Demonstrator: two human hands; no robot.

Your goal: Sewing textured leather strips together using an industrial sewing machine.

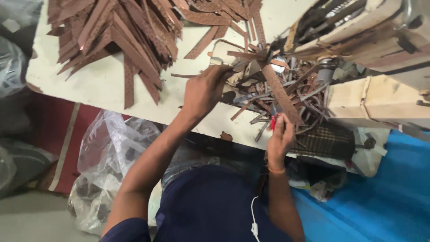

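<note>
- While the left hand point(204, 92) presses down on the near end of a heap of cut pieces, its fingers curl around the end of a thin brown strip point(280, 92); the grasp looks closed, though the fingertips are partly hidden behind the knuckles
- the strip runs slantwise from the upper left of the scrap heap point(286, 94) down toward the right hand point(280, 139), lying on top of the heap rather than on the bare table point(98, 83)
- the right hand is pinched shut on a small red-handled tool point(273, 122), held upright just beside the lower end of the strip; whether its tip touches the strip, I cannot tell
- judged by its look, the strip is light, flat and bendy, leather-like, with a row of perforations; it would flop if held at one end only, so a hold near each end, on the flat faces, seems best
- a large pile of brown strips point(121, 33) lies well apart at the upper left; clear plastic bags point(112, 148) sit below the table edge.
</note>
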